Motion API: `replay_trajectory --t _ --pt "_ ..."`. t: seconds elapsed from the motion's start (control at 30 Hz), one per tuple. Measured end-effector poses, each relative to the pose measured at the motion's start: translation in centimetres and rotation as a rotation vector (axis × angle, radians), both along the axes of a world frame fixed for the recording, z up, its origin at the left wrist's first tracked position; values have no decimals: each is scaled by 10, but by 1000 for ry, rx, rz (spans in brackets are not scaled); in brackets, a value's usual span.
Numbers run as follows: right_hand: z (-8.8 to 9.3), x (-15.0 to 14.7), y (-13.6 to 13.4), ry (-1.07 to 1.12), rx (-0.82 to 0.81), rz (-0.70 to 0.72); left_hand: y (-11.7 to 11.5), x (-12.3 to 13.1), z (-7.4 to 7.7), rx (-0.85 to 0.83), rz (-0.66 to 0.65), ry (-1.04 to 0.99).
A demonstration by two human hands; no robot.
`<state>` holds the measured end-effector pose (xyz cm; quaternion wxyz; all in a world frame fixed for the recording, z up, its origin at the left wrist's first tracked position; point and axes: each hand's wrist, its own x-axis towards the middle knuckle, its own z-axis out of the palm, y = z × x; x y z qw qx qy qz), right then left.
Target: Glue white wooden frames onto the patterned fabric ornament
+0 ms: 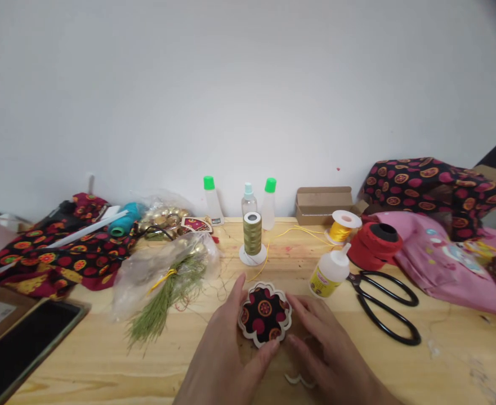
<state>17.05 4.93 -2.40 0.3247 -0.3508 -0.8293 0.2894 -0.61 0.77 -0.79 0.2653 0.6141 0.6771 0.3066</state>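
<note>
A flower-shaped piece (265, 313) with a pale scalloped rim and dark patterned fabric in its middle is between my hands, near the front of the table. My left hand (235, 343) grips it, fingers along the left edge and thumb over the lower edge. Against its right edge are the fingertips of my right hand (326, 343), index above and thumb below. A second pale scalloped piece (294, 379) lies partly hidden beneath my right hand. Behind the flower stands a cone of olive thread (253, 235). A white glue bottle (330, 272) with a yellow label leans to the right.
Black-handled scissors (387, 306) lie right of the glue, near red ribbon rolls (374, 246) and a yellow cord spool (343, 226). Green tassel thread (163, 304) rests on a plastic bag at left. Green-capped bottles (213, 201) and a cardboard box (324, 207) stand by the wall.
</note>
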Motion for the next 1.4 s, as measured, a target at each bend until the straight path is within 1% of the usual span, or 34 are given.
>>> replay_trajectory --t 0.1,0.23,0.3,0.4,0.47,0.6,0.87,1.0,1.1,1.23,1.33,1.4 --pt "-9 0 1 18 36 -38 0 1 -3 14 10 -3" --pt "-20 -1 4 -30 68 -73 -2 3 -14 98 74 -10" --pt "-22 -2 5 -73 45 -66 -4 2 -21 135 67 9" --pt "-20 -4 6 -119 8 -59 -4 0 -27 140 0 44" --pt "-19 -4 6 -133 -5 -64 -4 0 -28 147 -11 50" --pt "-21 -5 7 -132 6 -75 -4 5 -26 179 23 49" --pt "-20 -5 11 -223 -46 -70 -2 8 -18 117 28 87" --pt "-23 -5 11 -248 -24 -54 0 6 -17 120 13 97" --pt "-25 -4 11 -257 7 -43 1 6 -19 144 10 105" --pt "-25 -3 11 -252 33 -35 1 3 -28 191 -4 138" --pt "-25 -3 12 -244 34 -34 -1 -3 -34 237 -28 176" --pt "-26 -3 12 -252 22 -37 -2 -9 -36 245 -58 188"
